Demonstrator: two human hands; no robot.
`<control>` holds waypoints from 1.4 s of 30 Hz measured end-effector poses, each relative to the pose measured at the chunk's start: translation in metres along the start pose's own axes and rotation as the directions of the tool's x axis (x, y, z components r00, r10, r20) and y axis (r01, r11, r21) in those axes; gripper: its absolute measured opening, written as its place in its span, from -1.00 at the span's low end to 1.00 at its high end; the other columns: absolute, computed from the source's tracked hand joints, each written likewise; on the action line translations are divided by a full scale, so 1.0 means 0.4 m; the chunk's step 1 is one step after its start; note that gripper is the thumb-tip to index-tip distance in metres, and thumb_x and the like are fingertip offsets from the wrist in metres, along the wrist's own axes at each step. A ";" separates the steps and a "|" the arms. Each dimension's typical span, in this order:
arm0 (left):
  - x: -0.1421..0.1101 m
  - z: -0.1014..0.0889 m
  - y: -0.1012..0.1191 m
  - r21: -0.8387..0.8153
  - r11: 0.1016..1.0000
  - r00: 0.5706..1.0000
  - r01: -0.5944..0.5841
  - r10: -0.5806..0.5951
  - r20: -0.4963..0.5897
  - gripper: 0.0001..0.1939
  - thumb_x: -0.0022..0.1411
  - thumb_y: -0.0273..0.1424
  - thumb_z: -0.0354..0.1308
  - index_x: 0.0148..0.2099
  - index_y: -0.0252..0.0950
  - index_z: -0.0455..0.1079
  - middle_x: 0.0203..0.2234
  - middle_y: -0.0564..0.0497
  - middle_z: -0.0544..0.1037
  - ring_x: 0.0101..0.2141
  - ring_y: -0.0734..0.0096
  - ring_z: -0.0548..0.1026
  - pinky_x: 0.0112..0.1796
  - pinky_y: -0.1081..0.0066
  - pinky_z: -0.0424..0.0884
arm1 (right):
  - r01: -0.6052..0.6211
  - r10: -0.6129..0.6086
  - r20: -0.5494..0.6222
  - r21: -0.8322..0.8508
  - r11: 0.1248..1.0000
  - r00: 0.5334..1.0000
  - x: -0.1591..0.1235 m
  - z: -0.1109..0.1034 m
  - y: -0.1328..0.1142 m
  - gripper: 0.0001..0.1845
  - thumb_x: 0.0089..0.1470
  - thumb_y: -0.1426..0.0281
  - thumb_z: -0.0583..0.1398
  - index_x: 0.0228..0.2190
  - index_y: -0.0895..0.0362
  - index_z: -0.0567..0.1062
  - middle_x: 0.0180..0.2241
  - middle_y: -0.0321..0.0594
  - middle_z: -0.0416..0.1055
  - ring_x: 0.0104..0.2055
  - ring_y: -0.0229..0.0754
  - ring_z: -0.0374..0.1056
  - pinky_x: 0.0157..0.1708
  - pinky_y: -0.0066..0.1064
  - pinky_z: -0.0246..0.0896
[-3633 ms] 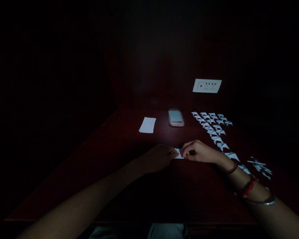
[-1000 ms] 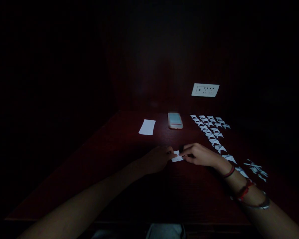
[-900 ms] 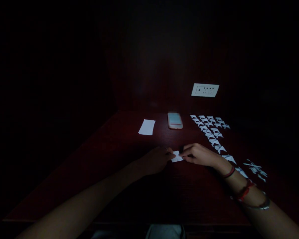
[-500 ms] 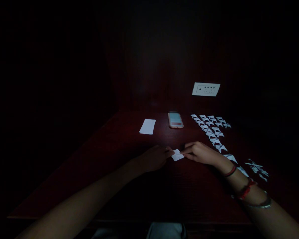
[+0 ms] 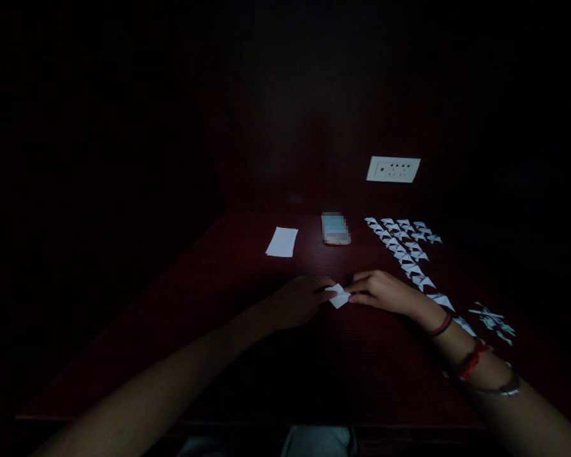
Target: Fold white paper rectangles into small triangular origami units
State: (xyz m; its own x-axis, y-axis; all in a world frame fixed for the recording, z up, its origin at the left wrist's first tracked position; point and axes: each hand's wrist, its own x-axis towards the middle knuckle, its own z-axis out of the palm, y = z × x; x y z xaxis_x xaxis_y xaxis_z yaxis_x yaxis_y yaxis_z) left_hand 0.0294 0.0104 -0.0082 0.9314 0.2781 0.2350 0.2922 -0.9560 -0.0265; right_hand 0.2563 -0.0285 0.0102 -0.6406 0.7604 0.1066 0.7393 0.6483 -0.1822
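Between my two hands is a small white folded paper (image 5: 339, 297), low over the dark red table. My left hand (image 5: 304, 301) pinches its left edge with thumb and fingertips. On the opposite side, my right hand (image 5: 378, 292) grips the right edge between thumb and fingers. Creases show on the paper, but the finer folds are too dim to make out. To the right of my right hand, several small folded white paper pieces (image 5: 402, 256) lie in rows on the table.
A stack of white paper sheets (image 5: 282, 242) lies beyond my left hand. Right of it is a phone (image 5: 335, 228) with a blurred screen. Thin paper scraps (image 5: 492, 322) are heaped at the right. A white socket panel (image 5: 393, 169) is on the back wall. The table's (image 5: 124, 355) left edge runs diagonally.
The paper's outline between my fingers has changed, with its sides now drawn out more towards both hands. My fingers have shifted slightly on it; both arms stay nearly in place.
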 end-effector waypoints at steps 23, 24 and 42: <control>0.004 -0.017 0.007 0.033 0.999 0.999 -0.004 0.002 0.047 -0.66 0.18 -0.47 -0.09 0.03 -0.23 0.13 -0.11 -0.06 0.26 -0.14 0.34 0.27 -0.20 0.38 0.20 | -0.114 0.131 -0.086 0.178 0.977 0.988 0.016 0.008 -0.015 -0.83 -0.03 0.36 0.10 -0.38 0.16 0.44 -0.53 -0.28 0.31 -0.48 -0.33 0.21 -0.43 -0.51 0.07; 0.004 -0.019 0.008 0.032 0.999 0.999 -0.006 0.004 0.051 -0.65 0.18 -0.48 -0.09 0.04 -0.23 0.13 -0.11 -0.06 0.26 -0.14 0.34 0.27 -0.20 0.38 0.21 | -0.116 0.133 -0.086 0.178 0.977 0.987 0.016 0.008 -0.016 -0.83 -0.03 0.36 0.10 -0.38 0.16 0.44 -0.53 -0.28 0.31 -0.48 -0.33 0.21 -0.44 -0.51 0.07; 0.010 -0.014 0.008 0.020 1.000 1.000 0.009 -0.009 0.028 -0.67 0.19 -0.50 -0.11 0.03 -0.28 0.12 -0.14 -0.06 0.30 -0.16 0.37 0.28 -0.20 0.39 0.20 | -0.191 0.216 -0.053 0.300 0.935 0.975 0.021 0.022 -0.022 -0.82 -0.03 0.35 0.07 -0.50 0.20 0.38 -0.56 -0.31 0.28 -0.53 -0.36 0.17 -0.51 -0.54 0.05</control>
State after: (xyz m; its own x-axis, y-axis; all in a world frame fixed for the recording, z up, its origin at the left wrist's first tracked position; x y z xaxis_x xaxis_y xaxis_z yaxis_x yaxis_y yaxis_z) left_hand 0.0327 0.0079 -0.0018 0.9344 0.2895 0.2077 0.3045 -0.9515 -0.0438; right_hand 0.2425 -0.0279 0.0040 -0.4539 0.8834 0.1163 0.7508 0.4495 -0.4839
